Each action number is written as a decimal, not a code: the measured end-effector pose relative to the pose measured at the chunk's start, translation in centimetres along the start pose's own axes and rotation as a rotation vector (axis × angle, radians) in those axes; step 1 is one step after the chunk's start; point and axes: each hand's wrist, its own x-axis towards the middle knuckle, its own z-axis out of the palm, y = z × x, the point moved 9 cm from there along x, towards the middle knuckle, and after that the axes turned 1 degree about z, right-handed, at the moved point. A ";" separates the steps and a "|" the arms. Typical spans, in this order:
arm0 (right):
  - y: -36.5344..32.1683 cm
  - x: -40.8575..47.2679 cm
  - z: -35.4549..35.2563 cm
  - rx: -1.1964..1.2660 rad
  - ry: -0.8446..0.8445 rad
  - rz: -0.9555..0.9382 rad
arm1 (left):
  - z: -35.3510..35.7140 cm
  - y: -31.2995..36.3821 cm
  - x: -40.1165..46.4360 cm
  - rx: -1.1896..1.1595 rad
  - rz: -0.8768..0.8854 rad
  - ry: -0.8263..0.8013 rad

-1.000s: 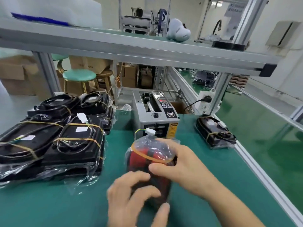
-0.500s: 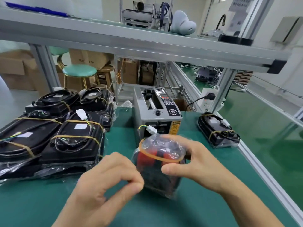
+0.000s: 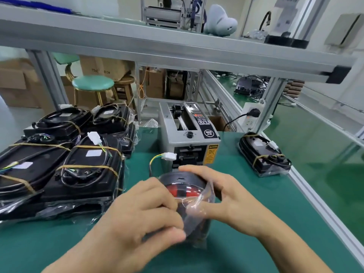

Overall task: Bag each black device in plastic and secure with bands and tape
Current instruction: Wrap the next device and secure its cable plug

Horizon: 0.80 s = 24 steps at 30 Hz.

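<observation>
A black device (image 3: 180, 179) with a red part stands in front of me on the green mat, partly wrapped in a clear plastic bag (image 3: 197, 211). Its wire with a white connector (image 3: 169, 155) sticks up behind it. My left hand (image 3: 141, 213) pinches the bag's loose plastic at the device's near side. My right hand (image 3: 220, 192) curls round the device from the right, fingers over its top and thumb on the plastic. No rubber band shows on this device from here.
A grey tape dispenser (image 3: 189, 138) stands right behind the device. Several bagged, banded black devices (image 3: 65, 164) are stacked at the left. One more bagged device (image 3: 264, 152) lies at the right by the table's aluminium edge (image 3: 323, 209). A shelf beam (image 3: 157, 46) runs overhead.
The device has tipped so its black end faces up, and the band seen earlier is out of sight. My left hand came back in and took hold of the bag's plastic.
</observation>
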 end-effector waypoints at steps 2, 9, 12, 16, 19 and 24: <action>-0.2 -0.2 -0.1 0.020 0.052 -0.079 | -1.0 -1.1 -0.6 -0.095 -0.075 0.013; -0.9 -1.8 1.3 0.074 0.328 -0.339 | 1.1 -6.0 -1.5 -0.525 -0.570 0.207; 0.1 -2.4 0.4 -0.063 0.347 -0.329 | 0.1 -7.0 -3.3 -0.466 -0.601 0.340; 6.8 -0.8 -3.8 0.138 0.691 0.176 | -1.5 -8.5 -4.8 -0.333 -0.657 0.399; 8.0 2.3 -4.0 0.080 0.723 0.306 | -0.8 -7.7 -4.2 -0.285 -0.636 0.343; 8.9 4.3 -4.2 0.106 0.843 0.412 | -0.4 -7.0 -4.0 -0.264 -0.588 0.330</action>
